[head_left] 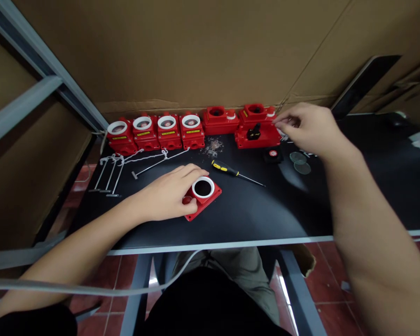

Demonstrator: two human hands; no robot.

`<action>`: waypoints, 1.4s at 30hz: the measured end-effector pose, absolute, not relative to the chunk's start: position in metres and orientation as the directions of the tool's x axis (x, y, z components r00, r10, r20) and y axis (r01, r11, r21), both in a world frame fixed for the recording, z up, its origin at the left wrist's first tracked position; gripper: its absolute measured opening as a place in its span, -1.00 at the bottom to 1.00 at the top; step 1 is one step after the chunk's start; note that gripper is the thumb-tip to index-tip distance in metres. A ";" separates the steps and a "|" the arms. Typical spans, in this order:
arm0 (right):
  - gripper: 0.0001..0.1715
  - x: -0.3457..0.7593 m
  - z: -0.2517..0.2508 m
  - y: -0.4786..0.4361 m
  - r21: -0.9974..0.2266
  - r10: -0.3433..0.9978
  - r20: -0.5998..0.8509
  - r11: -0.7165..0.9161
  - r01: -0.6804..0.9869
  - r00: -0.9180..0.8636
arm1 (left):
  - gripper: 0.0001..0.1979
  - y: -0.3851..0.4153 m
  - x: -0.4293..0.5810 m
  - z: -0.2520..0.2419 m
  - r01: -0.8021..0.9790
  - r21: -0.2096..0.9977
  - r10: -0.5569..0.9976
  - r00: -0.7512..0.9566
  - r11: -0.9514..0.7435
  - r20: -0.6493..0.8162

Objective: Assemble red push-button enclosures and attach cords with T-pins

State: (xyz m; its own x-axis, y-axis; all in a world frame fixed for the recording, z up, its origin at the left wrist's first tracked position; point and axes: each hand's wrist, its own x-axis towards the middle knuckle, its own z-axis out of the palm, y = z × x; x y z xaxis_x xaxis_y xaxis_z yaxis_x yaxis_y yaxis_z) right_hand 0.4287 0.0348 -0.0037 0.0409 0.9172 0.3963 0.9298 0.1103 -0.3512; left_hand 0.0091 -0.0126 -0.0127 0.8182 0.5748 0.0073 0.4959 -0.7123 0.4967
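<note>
As left grip (177, 193) holds cover (206, 200), edge (231, 244) near

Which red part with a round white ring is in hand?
The red flanged cover in front, gripped by the left hand; the four red boxes with white rings stand untouched in the back row.

Screwdriver (235, 172) on black tabletop (259, 212). Left of it, left hand (175, 190) gripping white-ringed red cover (209, 201). Beyond it to the right, right hand (310, 125), hold unclear, beside open red box (245, 141). Right of it, clear discs (302, 168).
</note>
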 end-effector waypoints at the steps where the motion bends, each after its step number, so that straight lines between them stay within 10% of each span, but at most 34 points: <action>1: -0.71 0.428 -0.004 0.035 -0.342 0.926 0.377 0.119 0.932 0.020 | -0.38 -0.013 0.009 -0.013 0.507 0.500 0.590 0.808 -0.702 0.009; 30: -0.60 0.453 -0.006 0.040 -0.163 0.956 0.078 0.292 0.942 -0.283 | -0.51 -0.009 0.007 -0.007 0.530 0.514 0.607 0.794 -0.674 -0.023; 42: -0.69 0.423 0.015 0.011 -0.153 0.888 0.385 0.332 0.931 -0.253 | -0.55 0.005 -0.009 -0.003 0.778 0.109 0.783 0.621 -0.619 0.016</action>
